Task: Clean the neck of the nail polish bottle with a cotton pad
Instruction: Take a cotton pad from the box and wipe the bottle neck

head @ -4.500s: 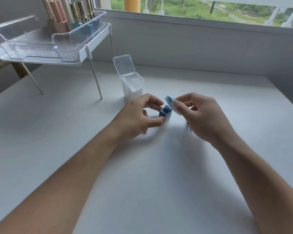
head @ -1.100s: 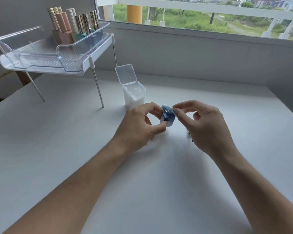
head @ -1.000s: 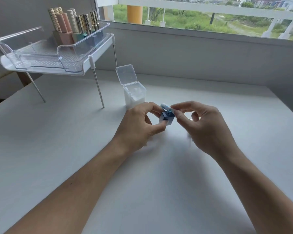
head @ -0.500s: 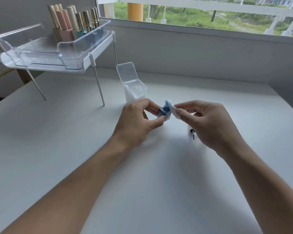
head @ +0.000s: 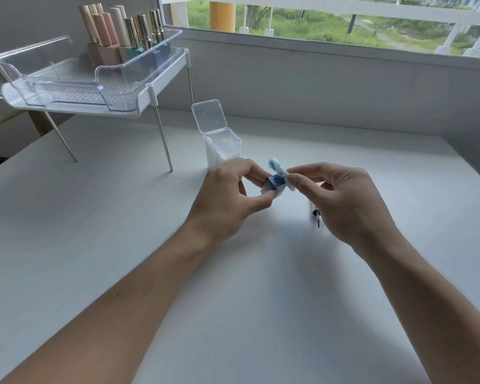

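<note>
The left hand (head: 227, 200) is pinching the small blue nail polish bottle (head: 275, 184) between thumb and fingers, holding it tilted just above the white worktop (head: 122, 217), with its open neck pointing up and away from the person. The right hand (head: 341, 198) is pinching a white cotton pad (head: 278, 169), blue-stained at its upper end, and pressing it against the far side of the bottle's neck. Both hands are closed on what they hold; neither is spread.

The wiping step itself is in hand — the pad is touching the neck, and the blue on it suggests some polish is already coming off. Whether the near side of the neck is clean is too small to tell.

The next move probably calls for turning the bottle a little in the left hand, or sliding the pad round the threads, so that a cleaner patch of cotton meets the unwiped part — with light pressure, since the bottle is open and tilted and could spill.

Just behind the hands an open clear box (head: 222, 146) of white pads is standing, lid up. What looks like the bottle's brush (head: 316, 217) is lying on the worktop, mostly hidden by the right hand.
</note>
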### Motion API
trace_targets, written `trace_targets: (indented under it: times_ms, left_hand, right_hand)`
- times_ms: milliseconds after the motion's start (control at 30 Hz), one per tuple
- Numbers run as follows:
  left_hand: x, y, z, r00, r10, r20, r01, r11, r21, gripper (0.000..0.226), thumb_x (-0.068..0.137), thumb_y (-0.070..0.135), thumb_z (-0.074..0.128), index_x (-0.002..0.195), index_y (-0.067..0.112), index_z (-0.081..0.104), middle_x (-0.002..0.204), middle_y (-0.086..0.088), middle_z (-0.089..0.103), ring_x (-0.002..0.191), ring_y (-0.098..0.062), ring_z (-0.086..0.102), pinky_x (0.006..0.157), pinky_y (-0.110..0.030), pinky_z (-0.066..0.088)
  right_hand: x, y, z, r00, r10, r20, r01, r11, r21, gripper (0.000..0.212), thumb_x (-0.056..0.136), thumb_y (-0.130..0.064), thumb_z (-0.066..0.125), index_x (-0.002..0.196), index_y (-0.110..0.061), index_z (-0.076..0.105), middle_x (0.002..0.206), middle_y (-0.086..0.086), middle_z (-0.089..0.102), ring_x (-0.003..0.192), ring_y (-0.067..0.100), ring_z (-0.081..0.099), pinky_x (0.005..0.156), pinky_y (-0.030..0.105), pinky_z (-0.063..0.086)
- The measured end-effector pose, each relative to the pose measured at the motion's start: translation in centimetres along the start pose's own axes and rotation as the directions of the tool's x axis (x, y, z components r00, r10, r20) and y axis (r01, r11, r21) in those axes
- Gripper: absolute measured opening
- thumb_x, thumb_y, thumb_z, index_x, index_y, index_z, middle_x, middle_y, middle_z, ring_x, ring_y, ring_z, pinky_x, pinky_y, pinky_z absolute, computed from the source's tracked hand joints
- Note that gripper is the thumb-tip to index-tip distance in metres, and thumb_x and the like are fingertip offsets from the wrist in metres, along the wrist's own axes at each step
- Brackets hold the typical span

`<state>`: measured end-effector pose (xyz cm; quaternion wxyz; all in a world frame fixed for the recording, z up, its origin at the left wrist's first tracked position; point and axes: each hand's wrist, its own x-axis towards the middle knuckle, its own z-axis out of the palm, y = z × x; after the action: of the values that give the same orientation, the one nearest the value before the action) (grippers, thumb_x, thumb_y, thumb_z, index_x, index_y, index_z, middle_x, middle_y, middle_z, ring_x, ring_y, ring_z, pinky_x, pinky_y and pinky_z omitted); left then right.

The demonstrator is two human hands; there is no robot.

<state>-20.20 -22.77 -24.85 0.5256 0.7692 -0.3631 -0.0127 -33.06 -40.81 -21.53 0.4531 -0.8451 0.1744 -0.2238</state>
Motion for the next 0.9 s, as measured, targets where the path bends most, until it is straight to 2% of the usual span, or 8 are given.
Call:
trace_targets:
  times_ms: [167, 300, 400, 467, 600, 667, 733, 900]
  left_hand:
    - [0.07, -0.09, -0.07, 1.0, -0.011, -0.009, 0.011, 1.0, 0.002, 0.014, 0.09, 0.031, 0.093, 0.098, 0.026, 0.082, 0.101, 0.01, 0.083, 0.054, -0.002, 0.051, 0.058, -0.011, 0.041]
    - [0.17, -0.26, -0.18, 0.999, -0.044, -0.021, 0.043, 0.999, -0.028, 0.014, 0.091, 0.033, 0.093, 0.099, 0.027, 0.083, 0.102, 0.013, 0.084, 0.052, -0.003, 0.047, 0.056, -0.012, 0.04]
    - [0.23, -0.4, -0.25, 0.997, -0.073, 0.002, 0.073, 0.997, -0.035, 0.013, 0.093, 0.033, 0.091, 0.104, 0.029, 0.084, 0.104, 0.017, 0.084, 0.052, -0.005, 0.043, 0.055, -0.014, 0.041]
    - [0.21, -0.48, -0.24, 0.996, -0.082, 0.04, 0.084, 0.995, -0.046, 0.014, 0.095, 0.03, 0.089, 0.109, 0.03, 0.085, 0.107, 0.018, 0.083, 0.053, -0.01, 0.045, 0.052, -0.018, 0.044]
    - [0.05, -0.35, -0.06, 0.989, -0.067, 0.134, 0.076, 0.995, -0.062, 0.017, 0.1, 0.03, 0.085, 0.117, 0.031, 0.085, 0.114, 0.019, 0.083, 0.053, -0.013, 0.048, 0.051, -0.021, 0.047]
    - [0.03, -0.39, 0.06, 0.987, -0.054, 0.15, 0.063, 0.996, -0.059, 0.019, 0.101, 0.03, 0.085, 0.119, 0.032, 0.085, 0.116, 0.019, 0.083, 0.051, -0.007, 0.048, 0.054, -0.017, 0.046]
    - [0.07, -0.47, 0.1, 0.988, -0.04, 0.152, 0.047, 0.998, -0.046, 0.021, 0.101, 0.029, 0.085, 0.121, 0.033, 0.084, 0.116, 0.019, 0.083, 0.051, -0.005, 0.048, 0.056, -0.012, 0.043]
    - [0.1, -0.45, -0.03, 0.99, -0.045, 0.136, 0.049, 0.998, -0.028, 0.022, 0.1, 0.028, 0.085, 0.122, 0.034, 0.086, 0.114, 0.022, 0.084, 0.053, -0.009, 0.044, 0.055, -0.012, 0.04]
  right_hand:
    - [-0.1, 0.01, 0.06, 1.0, -0.013, 0.022, 0.013, 1.0, -0.01, 0.011, 0.104, -0.037, 0.077, 0.105, -0.037, 0.089, 0.069, -0.034, 0.073, 0.055, -0.003, 0.06, 0.051, 0.006, 0.037]
    - [-0.11, -0.14, -0.27, 0.998, 0.006, 0.056, -0.005, 1.0, -0.03, 0.011, 0.102, -0.039, 0.079, 0.098, -0.036, 0.088, 0.063, -0.034, 0.068, 0.055, -0.005, 0.057, 0.049, 0.006, 0.037]
    - [-0.09, -0.18, -0.49, 1.0, 0.003, -0.001, -0.003, 1.0, -0.008, 0.014, 0.101, -0.044, 0.077, 0.101, -0.033, 0.087, 0.084, -0.025, 0.08, 0.06, -0.006, 0.059, 0.05, 0.006, 0.04]
    - [-0.06, -0.26, -0.52, 0.998, 0.002, -0.068, -0.002, 1.0, -0.008, 0.018, 0.098, -0.048, 0.075, 0.101, -0.034, 0.085, 0.096, -0.018, 0.083, 0.063, -0.003, 0.059, 0.055, 0.015, 0.047]
    - [-0.03, -0.17, -0.58, 0.994, -0.009, -0.109, 0.005, 0.999, -0.04, 0.017, 0.1, -0.049, 0.074, 0.101, -0.035, 0.084, 0.1, -0.019, 0.083, 0.068, -0.007, 0.06, 0.067, 0.022, 0.043]
    - [-0.05, -0.11, -0.6, 0.997, -0.016, -0.074, 0.012, 0.999, -0.05, 0.013, 0.103, -0.042, 0.074, 0.101, -0.035, 0.084, 0.096, -0.024, 0.082, 0.066, -0.009, 0.06, 0.063, 0.015, 0.043]
    - [-0.14, -0.13, -0.45, 0.999, -0.028, -0.028, 0.026, 0.997, -0.071, 0.01, 0.105, -0.035, 0.074, 0.101, -0.034, 0.084, 0.079, -0.037, 0.074, 0.066, -0.012, 0.06, 0.058, 0.006, 0.038]
    - [-0.2, -0.17, -0.23, 1.0, -0.011, 0.017, 0.012, 0.995, -0.096, 0.014, 0.107, -0.032, 0.073, 0.107, -0.028, 0.086, 0.062, -0.043, 0.063, 0.062, -0.017, 0.061, 0.064, 0.016, 0.035]
